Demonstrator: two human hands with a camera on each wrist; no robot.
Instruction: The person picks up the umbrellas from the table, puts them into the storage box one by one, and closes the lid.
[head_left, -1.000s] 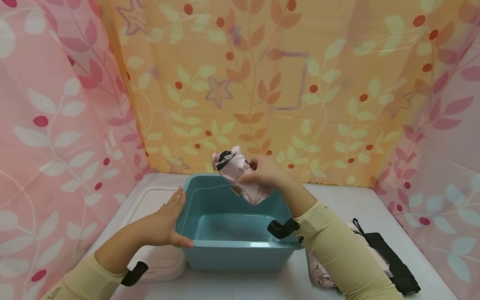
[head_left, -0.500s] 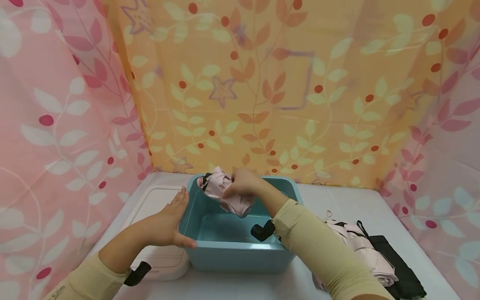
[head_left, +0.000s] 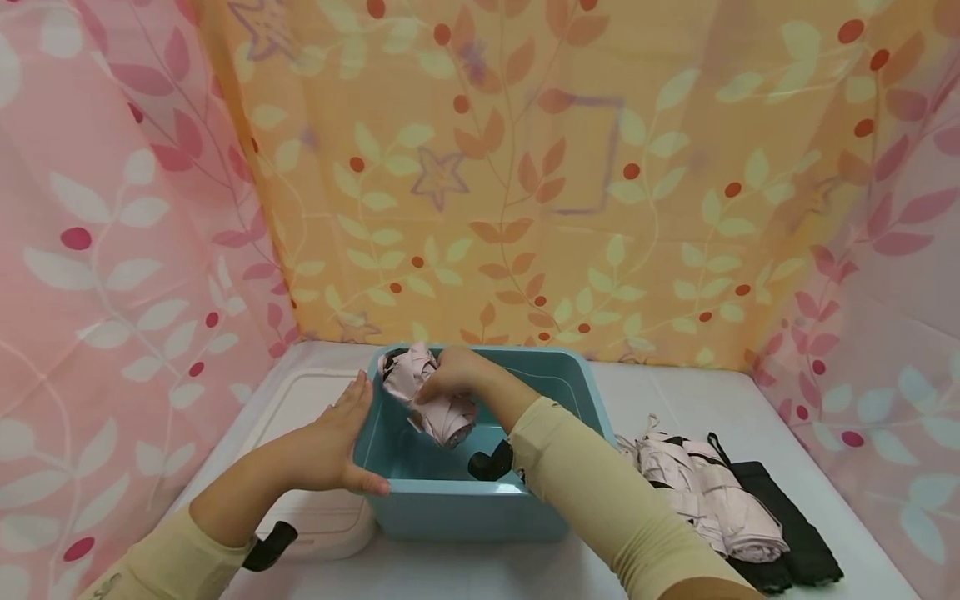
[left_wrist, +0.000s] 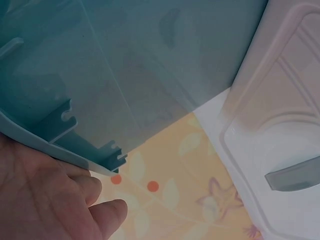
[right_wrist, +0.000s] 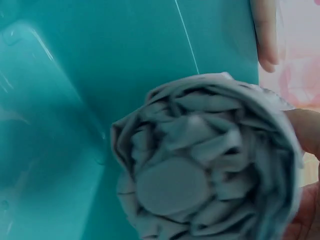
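A teal plastic tub (head_left: 465,512) stands in the middle of the table. My right hand (head_left: 465,372) reaches into it and holds a rolled pale pink cloth bundle (head_left: 442,417) with dark trim at its upper end. The bundle tilts up toward the back left corner, near the left wall. In the right wrist view, its round, gathered end (right_wrist: 172,185) fills much of the picture. My left hand (head_left: 330,450) steadies the tub's left side, fingers stretched along the wall and thumb at the front rim. The left wrist view has its fingers (left_wrist: 85,187) against the rim's underside.
A white lid (head_left: 318,525) lies left of the tub, with a grey latch (left_wrist: 292,175) on it. On the right rest more pink rolls (head_left: 738,517) and a flat black cloth item (head_left: 802,525) with a thin loop. Patterned curtains (head_left: 510,167) enclose the table.
My right hand has carried the pink bundle left and down, from above the tub into its left side. The pink rolls on the right have come into fuller view. My left hand stays put.
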